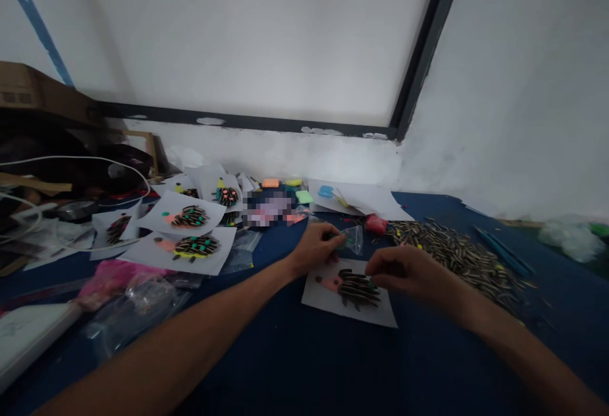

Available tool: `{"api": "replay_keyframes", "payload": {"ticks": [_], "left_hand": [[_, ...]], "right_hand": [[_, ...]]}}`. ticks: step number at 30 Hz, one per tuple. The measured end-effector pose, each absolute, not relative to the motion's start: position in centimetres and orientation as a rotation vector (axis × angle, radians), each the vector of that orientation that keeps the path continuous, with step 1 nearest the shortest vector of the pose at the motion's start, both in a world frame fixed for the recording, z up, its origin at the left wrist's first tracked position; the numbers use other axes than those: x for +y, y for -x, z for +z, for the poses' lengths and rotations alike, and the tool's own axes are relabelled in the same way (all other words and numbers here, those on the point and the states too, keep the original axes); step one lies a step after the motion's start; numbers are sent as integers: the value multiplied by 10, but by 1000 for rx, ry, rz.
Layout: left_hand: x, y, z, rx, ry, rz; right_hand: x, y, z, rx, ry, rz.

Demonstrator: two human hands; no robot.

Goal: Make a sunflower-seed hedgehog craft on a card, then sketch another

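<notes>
A sheet of white paper (pixel 318 299) lies before me, bearing a hedgehog figure (pixel 359 289) of striped sunflower seeds with a pinkish-orange clay head. My left hand (pixel 316 248) is closed just beyond the sheet's upper edge. From its fingertips a small clear plastic bag (pixel 353 240) sticks out, with something green showing at the fingers. Over the right side of the hedgehog, my right hand (pixel 397 268) has its fingertips pinched together. A small green dot shows just under them; whether the fingers hold anything is hidden.
Loose sunflower seeds (pixel 457 260) are heaped at the right, beside a blue tool (pixel 504 251). Finished-looking hedgehog sheets (pixel 190 254) overlap at the left, near plastic bags (pixel 137 305) and a white cable (pixel 95 157). Coloured clay blocks (pixel 303 197) sit by the wall.
</notes>
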State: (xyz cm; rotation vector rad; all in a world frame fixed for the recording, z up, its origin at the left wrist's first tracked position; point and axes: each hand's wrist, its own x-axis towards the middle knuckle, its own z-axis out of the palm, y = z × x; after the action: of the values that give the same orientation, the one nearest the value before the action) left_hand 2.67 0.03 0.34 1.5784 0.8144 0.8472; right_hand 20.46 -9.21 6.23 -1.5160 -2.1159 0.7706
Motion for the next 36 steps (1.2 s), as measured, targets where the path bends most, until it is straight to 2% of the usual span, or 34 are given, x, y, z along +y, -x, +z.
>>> {"api": "replay_keyframes", "payload": {"ticks": [28,36], "left_hand": [[-1,-26,6,828,-1615,853],[0,-26,5,818,-1620,860]], "right_hand": [[-88,-193,41,-2181,1525,220],[-88,-192,38,-2191,1552,228]]}}
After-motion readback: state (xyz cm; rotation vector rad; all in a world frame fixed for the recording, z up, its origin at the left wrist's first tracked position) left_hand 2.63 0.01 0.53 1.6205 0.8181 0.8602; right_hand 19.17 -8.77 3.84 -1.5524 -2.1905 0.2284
